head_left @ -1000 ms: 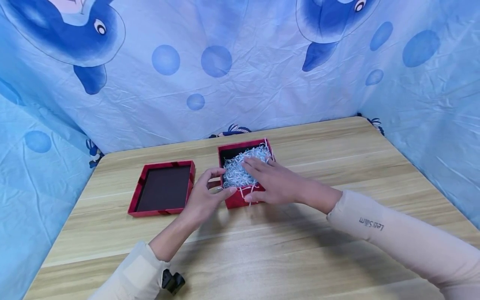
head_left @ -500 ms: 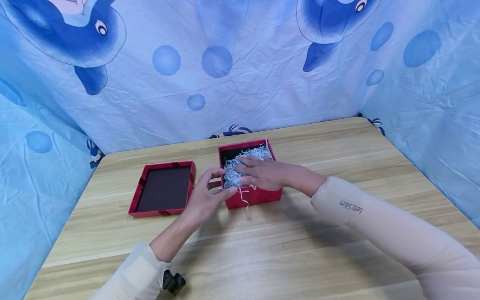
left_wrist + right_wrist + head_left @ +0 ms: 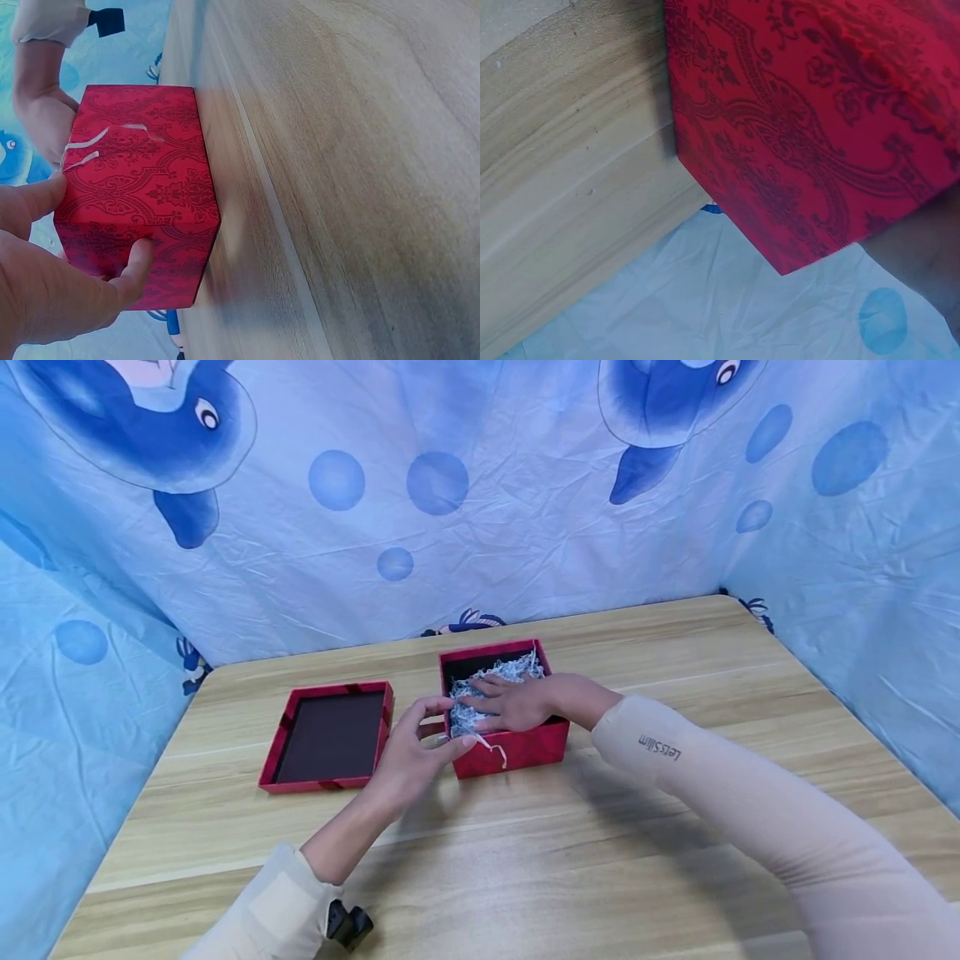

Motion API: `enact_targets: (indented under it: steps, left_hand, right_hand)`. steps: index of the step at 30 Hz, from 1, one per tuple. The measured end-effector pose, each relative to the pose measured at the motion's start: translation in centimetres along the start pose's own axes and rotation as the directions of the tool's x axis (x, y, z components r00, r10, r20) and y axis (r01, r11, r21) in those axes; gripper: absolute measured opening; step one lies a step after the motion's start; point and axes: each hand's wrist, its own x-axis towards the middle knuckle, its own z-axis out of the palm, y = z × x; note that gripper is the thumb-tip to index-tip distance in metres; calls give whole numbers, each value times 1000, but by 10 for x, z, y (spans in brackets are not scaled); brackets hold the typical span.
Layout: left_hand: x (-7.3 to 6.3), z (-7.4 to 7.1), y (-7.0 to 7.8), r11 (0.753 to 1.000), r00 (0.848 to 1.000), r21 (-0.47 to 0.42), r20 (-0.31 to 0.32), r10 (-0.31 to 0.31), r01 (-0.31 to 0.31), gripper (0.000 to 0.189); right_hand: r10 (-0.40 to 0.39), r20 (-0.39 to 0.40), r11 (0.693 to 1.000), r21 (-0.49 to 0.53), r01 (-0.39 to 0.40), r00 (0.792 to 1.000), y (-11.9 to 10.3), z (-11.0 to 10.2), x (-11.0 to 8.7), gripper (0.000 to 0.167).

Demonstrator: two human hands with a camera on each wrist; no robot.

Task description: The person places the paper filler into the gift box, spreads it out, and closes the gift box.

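A red patterned gift box [image 3: 525,753] stands uncovered on the table, filled with pale blue shredded paper [image 3: 516,669]. Curled at its near left corner, my left hand [image 3: 407,758] holds the box, thumb by the front rim and fingers along the side. The left wrist view shows that hand [image 3: 64,292] against the box's red wall [image 3: 139,184]. My right hand [image 3: 525,703] lies over the shredded paper with fingers spread and fairly straight, touching it. The box [image 3: 802,127] fills much of the right wrist view, which hides that hand's fingertips. A loose strand hangs over the front.
The box's lid [image 3: 330,739] lies upturned to the left, its dark inside showing. A wooden table [image 3: 525,860] carries both. Behind it hangs a blue curtain [image 3: 517,552] with printed sea animals. A small black device [image 3: 348,927] sits at the left wrist.
My right hand has moved left and deeper over the shredded paper, its thumb coming off the front of the box to inside the rim. My left hand stays at the corner.
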Motion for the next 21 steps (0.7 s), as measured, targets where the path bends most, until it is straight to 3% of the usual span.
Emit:
enact_targets:
  steps: [5, 13, 21]
  left_hand:
    - [0, 0, 1, 1000, 1000, 10, -7, -5, 5, 58]
    - [-1, 1, 2, 1000, 1000, 0, -2, -11, 11, 59]
    - [-1, 0, 2, 1000, 1000, 10, -6, -15, 15, 58]
  right_hand:
    - [9, 29, 999, 51, -11, 1000, 8, 4, 13, 71]
    - [7, 28, 1000, 23, -8, 1000, 26, 18, 42, 78]
    - [-2, 25, 1000, -9, 2, 1000, 26, 19, 43, 76]
